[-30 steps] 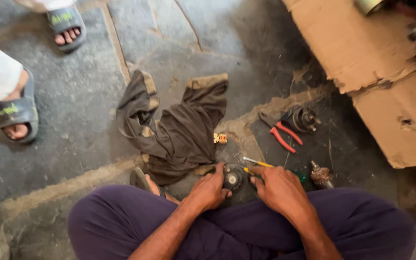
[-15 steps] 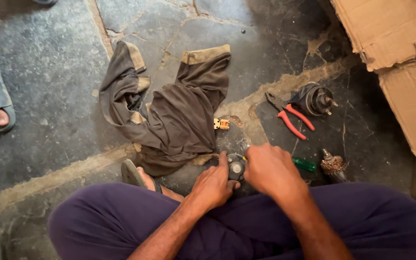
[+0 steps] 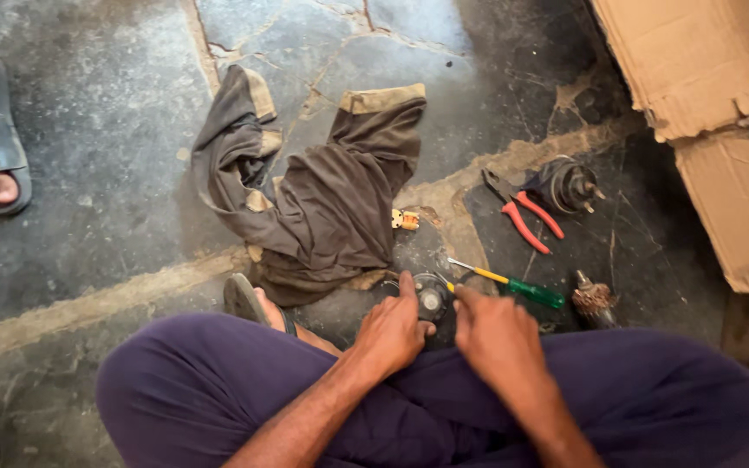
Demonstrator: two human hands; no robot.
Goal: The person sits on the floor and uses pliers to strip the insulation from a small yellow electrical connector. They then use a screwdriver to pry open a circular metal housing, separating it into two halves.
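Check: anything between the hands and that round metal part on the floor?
Nothing visible. The left hand already touches the round metal part, thumb along its left edge. The right hand sits at its right side; the screwdriver lies just beyond, not between.

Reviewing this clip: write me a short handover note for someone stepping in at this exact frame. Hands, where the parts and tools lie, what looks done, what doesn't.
Left hand: grips the small round metal part on the floor, thumb up along its edge.
Right hand: fingers rest at the part's right side; whether it holds anything cannot be told.
Tools: green-handled screwdriver lies just right of the part; red-handled pliers beyond it, beside a dark motor housing. A wound rotor piece lies right of the screwdriver.
Dark cloth is spread to the left.
Done: motor pieces lie apart.
Left: the part is not yet released.
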